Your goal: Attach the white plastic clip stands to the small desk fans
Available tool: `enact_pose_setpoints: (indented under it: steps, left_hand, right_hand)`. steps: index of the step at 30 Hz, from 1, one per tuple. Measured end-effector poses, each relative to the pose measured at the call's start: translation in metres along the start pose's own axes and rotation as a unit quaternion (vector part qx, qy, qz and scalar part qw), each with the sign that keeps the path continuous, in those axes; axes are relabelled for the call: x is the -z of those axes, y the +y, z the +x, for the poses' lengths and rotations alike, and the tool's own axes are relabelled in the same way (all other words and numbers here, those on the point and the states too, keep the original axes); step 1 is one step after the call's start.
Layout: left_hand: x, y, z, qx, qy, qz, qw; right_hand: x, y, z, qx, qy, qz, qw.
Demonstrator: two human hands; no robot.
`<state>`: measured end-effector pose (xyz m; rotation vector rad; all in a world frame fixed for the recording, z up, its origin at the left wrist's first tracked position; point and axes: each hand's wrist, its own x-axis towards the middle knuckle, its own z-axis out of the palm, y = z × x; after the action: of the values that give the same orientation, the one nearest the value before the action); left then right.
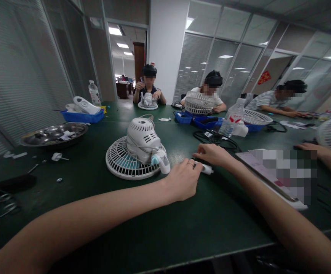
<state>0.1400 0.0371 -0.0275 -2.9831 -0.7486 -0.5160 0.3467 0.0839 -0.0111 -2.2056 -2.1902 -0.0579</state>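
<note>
In front of me a white fan (142, 142) lies face down on its round grille (122, 161), with pale blue blades showing through the bars. Its motor housing points up, and a white bracket with a light blue piece sticks out toward me. My left hand (184, 179), wearing a ring, is closed over a small white cylindrical part (207, 169) low over the table; one end pokes out past the fingers. Just beyond it, my right hand (214, 155) is closed, its fingertips curled together beside a small dark bit. What they pinch, if anything, is hidden.
A steel dish (55, 135) with small parts and a blue tray (82, 115) stand left. Black cable (231, 142), a water bottle (232, 118) and blue bins (184, 117) lie beyond my right hand. A flat board (262, 171) sits right. Several people work around the table.
</note>
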Motion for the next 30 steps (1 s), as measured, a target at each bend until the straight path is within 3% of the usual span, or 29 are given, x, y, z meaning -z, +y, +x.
enact_pose_setpoints:
  steps: [8,11,13,15,17,21,23,26,28,30]
  left_hand:
    - [0.002,0.002,0.002,-0.013,0.000,0.061,0.998]
    - [0.011,0.014,-0.008,-0.034,0.014,0.144,0.989]
    - [0.020,0.024,-0.023,-0.051,0.052,0.184,0.980]
    - [0.032,0.030,-0.041,-0.058,0.071,0.153,0.984]
    - [0.045,0.028,-0.059,-0.004,0.089,0.091,0.992]
    - [0.071,-0.002,-0.092,0.105,0.104,-0.052,0.988]
    - [0.081,-0.024,-0.108,0.238,0.115,-0.150,0.953]
    - [0.086,-0.061,-0.127,0.383,0.020,-0.309,0.870]
    - [0.085,-0.083,-0.132,0.413,-0.009,-0.385,0.825]
    - [0.084,-0.098,-0.134,0.399,-0.026,-0.441,0.803]
  right_hand:
    - [-0.001,-0.004,-0.005,0.007,0.025,-0.002,1.000]
    - [0.005,-0.007,-0.008,0.025,0.047,0.001,0.999]
    - [0.011,-0.009,-0.007,0.057,0.077,0.012,0.995]
    - [0.015,-0.013,-0.007,0.111,0.129,0.037,0.985]
    - [0.016,-0.022,-0.009,0.169,0.183,0.080,0.965]
    - [0.011,-0.064,-0.031,0.241,0.206,0.232,0.920]
    - [0.008,-0.090,-0.048,0.259,0.190,0.336,0.885]
    - [0.009,-0.122,-0.069,0.321,0.124,0.416,0.842]
    - [0.012,-0.135,-0.077,0.366,0.102,0.418,0.825]
    - [0.015,-0.143,-0.079,0.390,0.102,0.403,0.822]
